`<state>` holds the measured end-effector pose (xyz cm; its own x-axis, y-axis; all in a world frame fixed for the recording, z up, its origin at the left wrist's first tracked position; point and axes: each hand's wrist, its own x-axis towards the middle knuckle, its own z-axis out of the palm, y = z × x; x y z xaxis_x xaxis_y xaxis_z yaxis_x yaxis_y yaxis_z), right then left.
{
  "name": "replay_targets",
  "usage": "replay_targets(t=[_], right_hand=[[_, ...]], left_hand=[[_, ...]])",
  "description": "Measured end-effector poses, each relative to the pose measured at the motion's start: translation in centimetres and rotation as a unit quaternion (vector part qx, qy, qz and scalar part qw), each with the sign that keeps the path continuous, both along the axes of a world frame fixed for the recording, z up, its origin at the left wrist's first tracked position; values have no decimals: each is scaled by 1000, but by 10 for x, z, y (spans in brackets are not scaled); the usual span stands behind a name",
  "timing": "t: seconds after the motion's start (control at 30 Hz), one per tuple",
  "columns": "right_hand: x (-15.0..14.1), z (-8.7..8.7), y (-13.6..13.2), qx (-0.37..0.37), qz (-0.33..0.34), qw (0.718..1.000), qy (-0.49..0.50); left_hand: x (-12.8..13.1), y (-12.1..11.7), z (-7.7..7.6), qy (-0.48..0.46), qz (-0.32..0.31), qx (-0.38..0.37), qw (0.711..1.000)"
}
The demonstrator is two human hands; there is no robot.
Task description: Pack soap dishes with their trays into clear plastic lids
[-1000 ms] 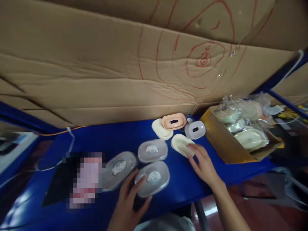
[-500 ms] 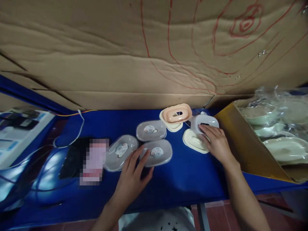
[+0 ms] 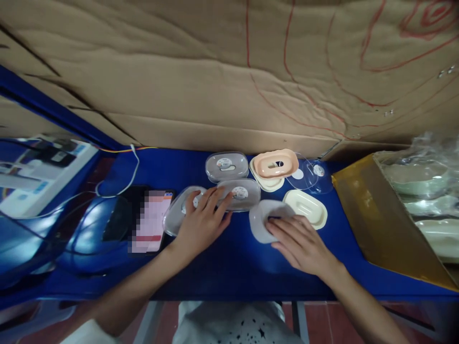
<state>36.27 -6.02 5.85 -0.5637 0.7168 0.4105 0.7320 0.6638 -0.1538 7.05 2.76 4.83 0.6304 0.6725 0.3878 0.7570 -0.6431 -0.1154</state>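
Observation:
My right hand (image 3: 304,243) grips a light grey soap dish (image 3: 258,220) close to the table's front, its thumb and fingers at the dish's right end. My left hand (image 3: 204,217) lies with fingers spread over two lidded grey soap dishes, the left one (image 3: 172,217) and the one beside it (image 3: 251,191). Behind them sits another lidded grey soap dish (image 3: 215,167) with a round label. A cream dish piece (image 3: 309,209) is just beyond my right hand. Farther back, a peach wavy-edged dish (image 3: 263,166) rests on a second cream piece (image 3: 267,185).
Clear lids (image 3: 310,177) with round labels lie by the back board. At right stands a tilted cardboard box (image 3: 376,224) of bagged pale green dishes (image 3: 418,184). A phone (image 3: 154,222), cables and a white power strip (image 3: 57,177) are on the left. The cardboard wall (image 3: 179,95) closes the back.
My right hand has brought the light grey dish leftward and nearer to me, uncovering the clear lids. The lidded dishes at my left hand now sit farther back. The view has shifted.

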Motion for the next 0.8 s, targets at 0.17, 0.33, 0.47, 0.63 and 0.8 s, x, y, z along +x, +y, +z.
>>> replay_targets(t=[0.17,0.33,0.47,0.63,0.8], right_hand=[[-22,-17,-5,-18,85,996,-16],[-36,-32,2,-40,104,993,-28],[-21,-26,13,-63,96,993,37],[24,-21,30,-33,-114,987,107],[48,-28,39,-14,-207,976,72]], left_hand=[[-6,-1,2,-28,-1,-24,999],[-16,-9,4,-124,-99,-30,987],[-13,-28,-3,-140,-251,-85,954],[-3,-38,-11,-84,-263,-173,945],[-6,-30,-14,-78,-217,-220,948]])
